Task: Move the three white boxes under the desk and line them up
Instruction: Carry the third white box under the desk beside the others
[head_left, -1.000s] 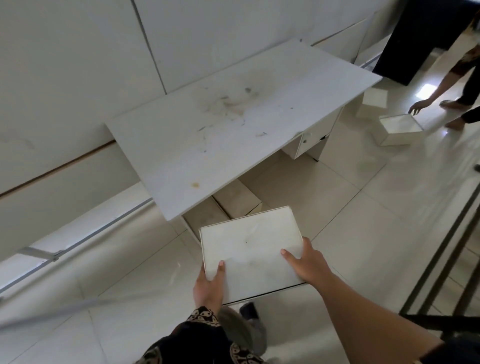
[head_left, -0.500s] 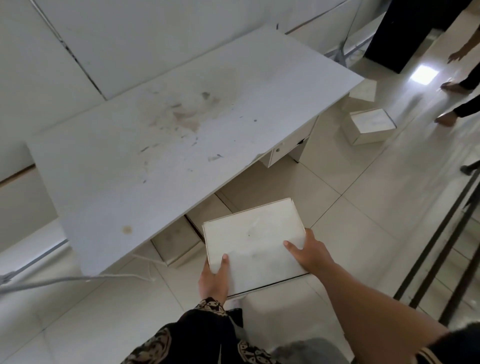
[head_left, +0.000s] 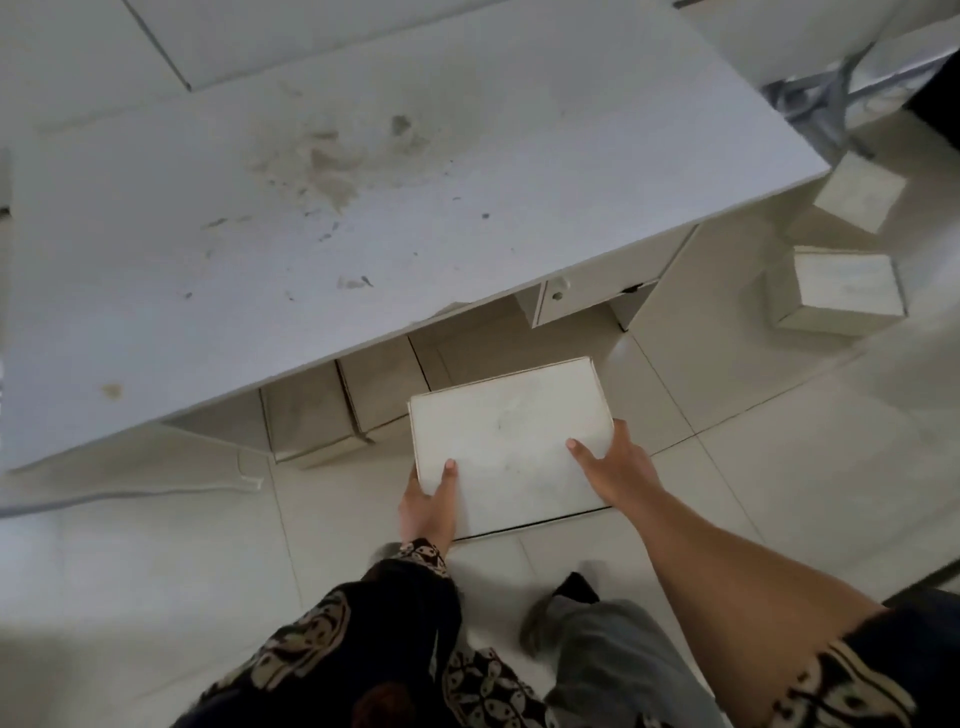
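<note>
Two boxes (head_left: 343, 410) half hidden under desk (head_left: 363, 197); desk's left end cut off; fingers under held box (head_left: 511, 444) hidden.

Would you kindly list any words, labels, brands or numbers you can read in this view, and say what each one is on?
No readable text in this view.
White box held in the left hand and right hand: plain top, only faint scuffs.
Desk: stains and specks, no lettering.
Two boxes on the floor at right: blank faces.
Patterned sleeve: ornament, not letters.
</note>
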